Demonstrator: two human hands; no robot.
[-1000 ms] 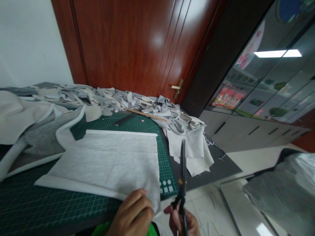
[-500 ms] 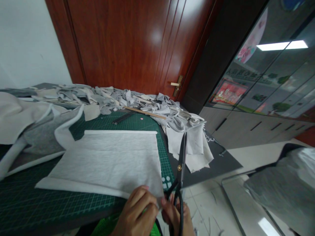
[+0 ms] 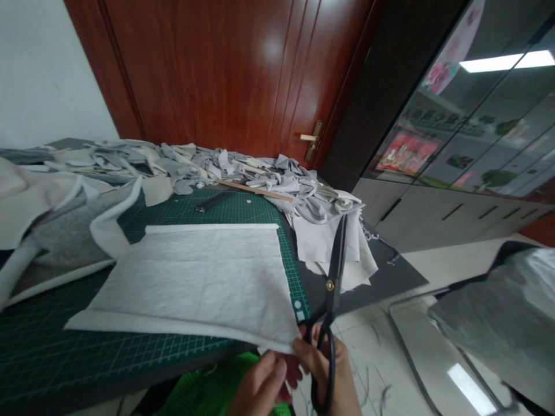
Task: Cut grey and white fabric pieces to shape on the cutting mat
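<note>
A white cloth piece [image 3: 195,277] with folded strips along its far and near edges lies flat on the green cutting mat [image 3: 143,364]. Its near right corner reaches past the mat's edge. My right hand [image 3: 323,361] has black-handled scissors [image 3: 332,283] in its grip, blades pointing up and away, while its thumb and fingers pinch that corner. Just below the near hem is my left hand [image 3: 262,384], its fingers loosely apart and partly hidden at the frame's bottom. Nothing shows in it.
A heap of grey and white fabric scraps [image 3: 191,164] runs along the back. A wooden strip [image 3: 255,189] and a black cutter-like tool [image 3: 214,200] lie before it. Larger cloth [image 3: 65,225] is bunched at left. A plastic-covered item [image 3: 498,312] stands right of the table.
My left hand has moved off the cloth corner, down and slightly right. My right hand, with the scissors, has shifted right and now pinches the corner. The view has tilted slightly.
</note>
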